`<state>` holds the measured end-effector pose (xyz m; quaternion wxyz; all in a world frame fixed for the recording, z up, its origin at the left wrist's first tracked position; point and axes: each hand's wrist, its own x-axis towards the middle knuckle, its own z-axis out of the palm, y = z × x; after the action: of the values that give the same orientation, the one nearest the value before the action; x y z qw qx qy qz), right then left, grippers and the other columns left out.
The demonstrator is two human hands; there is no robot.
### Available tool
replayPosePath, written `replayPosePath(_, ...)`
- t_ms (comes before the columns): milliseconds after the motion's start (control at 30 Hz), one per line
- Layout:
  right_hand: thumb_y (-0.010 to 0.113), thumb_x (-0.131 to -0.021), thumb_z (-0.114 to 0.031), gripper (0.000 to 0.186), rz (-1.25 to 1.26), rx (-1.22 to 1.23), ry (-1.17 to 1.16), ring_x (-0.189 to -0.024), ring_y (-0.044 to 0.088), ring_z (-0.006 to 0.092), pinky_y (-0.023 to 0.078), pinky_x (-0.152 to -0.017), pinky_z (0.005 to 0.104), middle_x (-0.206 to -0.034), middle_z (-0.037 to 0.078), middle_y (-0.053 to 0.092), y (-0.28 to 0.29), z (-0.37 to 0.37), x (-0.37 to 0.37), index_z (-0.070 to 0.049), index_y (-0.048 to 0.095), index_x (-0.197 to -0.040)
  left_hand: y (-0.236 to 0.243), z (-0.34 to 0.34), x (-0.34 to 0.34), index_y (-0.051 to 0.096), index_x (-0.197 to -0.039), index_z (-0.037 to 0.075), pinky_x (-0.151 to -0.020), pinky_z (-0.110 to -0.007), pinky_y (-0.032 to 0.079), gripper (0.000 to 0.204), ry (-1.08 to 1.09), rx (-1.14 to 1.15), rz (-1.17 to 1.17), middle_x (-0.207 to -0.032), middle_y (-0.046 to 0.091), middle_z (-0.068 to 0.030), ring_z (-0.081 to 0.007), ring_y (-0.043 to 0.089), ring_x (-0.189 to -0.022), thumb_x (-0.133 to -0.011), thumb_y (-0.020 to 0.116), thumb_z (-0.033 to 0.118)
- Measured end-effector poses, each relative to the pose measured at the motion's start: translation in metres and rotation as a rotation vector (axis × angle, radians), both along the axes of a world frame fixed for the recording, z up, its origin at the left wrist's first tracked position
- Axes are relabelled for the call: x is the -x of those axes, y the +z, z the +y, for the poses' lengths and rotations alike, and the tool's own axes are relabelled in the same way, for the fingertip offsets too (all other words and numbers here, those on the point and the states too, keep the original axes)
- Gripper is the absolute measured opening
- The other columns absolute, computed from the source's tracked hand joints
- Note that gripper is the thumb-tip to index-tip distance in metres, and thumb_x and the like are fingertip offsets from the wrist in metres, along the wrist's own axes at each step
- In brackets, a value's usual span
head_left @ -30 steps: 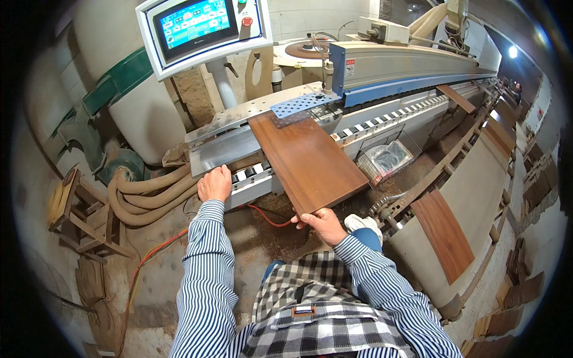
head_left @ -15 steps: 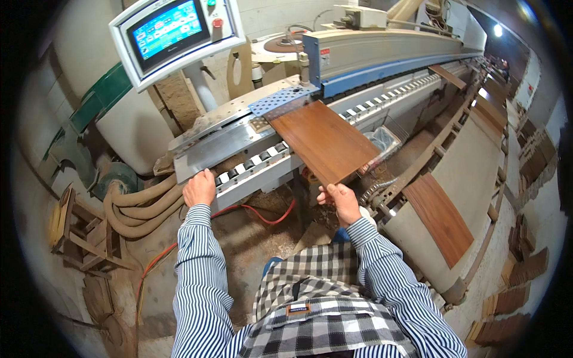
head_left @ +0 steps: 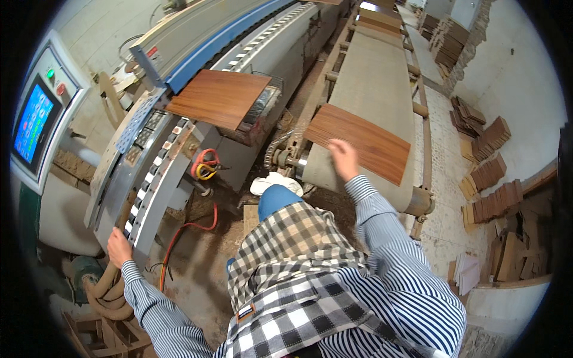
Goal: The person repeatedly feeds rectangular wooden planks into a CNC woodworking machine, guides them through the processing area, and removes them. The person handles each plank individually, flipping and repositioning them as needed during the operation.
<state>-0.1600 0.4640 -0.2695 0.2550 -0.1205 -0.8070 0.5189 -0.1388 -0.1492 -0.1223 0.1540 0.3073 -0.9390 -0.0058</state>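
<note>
At the near end of the edge-banding machine, my left hand (head_left: 119, 246) is closed on the edge of its metal infeed table (head_left: 113, 203); some fingers are hidden. My right hand (head_left: 344, 161) is over the near edge of a brown wood-grain panel (head_left: 367, 143) lying on the conveyor belt (head_left: 373, 74). Its fingers point forward and look loosely extended; I cannot tell whether they touch the panel. Another wood-grain panel (head_left: 218, 98) lies on the machine's feed track, its far edge by the blue pressure beam (head_left: 197, 68), with neither hand on it.
A control screen (head_left: 34, 119) stands at the left. Scissors with red and yellow handles (head_left: 206, 164) are on the machine's side. A red hose (head_left: 190, 225) runs along the floor. White cloth (head_left: 276, 181) lies by the conveyor's end. Stacked panels (head_left: 492, 200) line the right wall.
My view has turned right toward the conveyor. My right hand has moved from beside the machine's panel to the panel on the belt. My left hand stays at the machine's end.
</note>
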Motion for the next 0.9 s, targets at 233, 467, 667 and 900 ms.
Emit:
replayPosePath(233, 0.055, -0.082, -0.034, 0.059, -0.591, -0.686, -0.465, -0.123, 0.032, 0.031, 0.027, -0.103, 0.0394, -0.134, 0.014, 0.036, -0.02, 0.2, -0.052, -0.007, 0.035, -0.131, -0.009, -0.008, 0.003, 0.063, -0.097, 0.004, -0.072, -0.049, 0.042, 0.05, -0.021, -0.016, 0.025, -0.091, 0.061, -0.0204, -0.0398, 0.056, -0.083, -0.09, 0.03, 0.042)
replayPosePath(467, 0.046, -0.085, -0.048, 0.063, -0.818, -0.733, -0.356, -0.127, 0.026, 0.0295, 0.024, -0.104, 0.041, -0.136, 0.009, 0.033, -0.016, 0.212, -0.056, -0.009, 0.033, -0.133, -0.006, -0.012, 0.003, 0.063, -0.096, 0.002, -0.072, -0.049, 0.041, 0.049, -0.034, 0.017, 0.049, -0.091, 0.06, -0.0224, -0.0402, 0.055, -0.084, -0.089, 0.033, 0.04)
replayPosePath(667, 0.049, -0.085, -0.043, 0.06, -0.693, -0.91, -0.424, -0.118, 0.035, 0.0314, 0.027, -0.1, 0.0422, -0.13, 0.015, 0.038, -0.025, 0.148, -0.126, -0.003, 0.037, -0.128, -0.007, -0.008, 0.005, 0.063, -0.094, 0.001, -0.072, -0.049, 0.041, 0.049, -0.072, 0.006, 0.074, -0.09, 0.06, -0.0228, -0.0411, 0.055, -0.082, -0.089, 0.032, 0.039)
replayPosePath(900, 0.061, -0.081, -0.027, 0.042, -0.287, -0.606, -0.667, -0.097, 0.049, 0.0273, 0.04, -0.085, 0.0394, -0.105, 0.016, 0.051, -0.029, 0.081, -0.214, 0.0, 0.047, -0.109, -0.003, 0.001, -0.002, 0.063, -0.092, 0.002, -0.073, -0.049, 0.042, 0.048, -0.043, 0.006, 0.094, -0.089, 0.06, -0.0228, -0.0407, 0.056, -0.082, -0.09, 0.032, 0.038)
